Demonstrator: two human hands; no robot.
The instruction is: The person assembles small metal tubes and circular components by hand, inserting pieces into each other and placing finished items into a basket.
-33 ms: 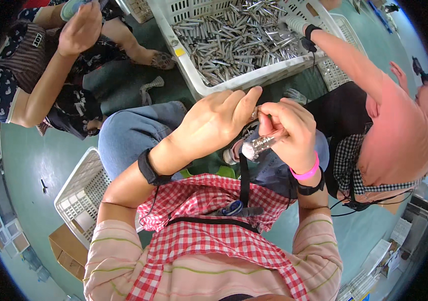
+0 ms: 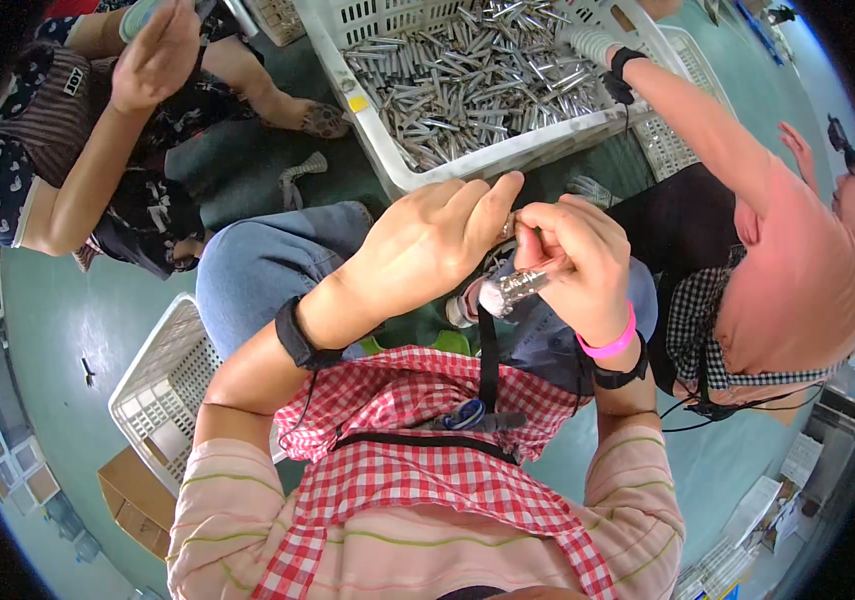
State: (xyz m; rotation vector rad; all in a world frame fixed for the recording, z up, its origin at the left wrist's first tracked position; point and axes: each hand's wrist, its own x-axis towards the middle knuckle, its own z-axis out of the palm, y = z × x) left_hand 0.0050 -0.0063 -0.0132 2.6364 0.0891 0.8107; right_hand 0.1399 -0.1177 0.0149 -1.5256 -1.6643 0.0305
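My left hand (image 2: 422,240) is closed over my lap, its fingertips meeting those of my right hand around a small metallic piece (image 2: 507,228), mostly hidden by the fingers. My right hand (image 2: 587,260) pinches at that spot with thumb and forefinger. Its lower fingers curl round a short, shiny silver stick-like object (image 2: 519,291) with a whitish rounded end pointing toward my left; its kind is unclear. Beyond my hands stands a large white plastic crate (image 2: 417,180), filled with many small silver metal tubes (image 2: 477,80).
A co-worker's gloved hand (image 2: 592,45) reaches into the crate from the right. Another person's hand (image 2: 155,60) is raised at the far left. An empty-looking white basket (image 2: 137,375) and a cardboard box (image 2: 137,500) stand at my left. Gloves (image 2: 302,178) lie beside the crate.
The silver object in my right hand has tilted very slightly. The co-worker at right has shifted a little; my left hand looks the same.
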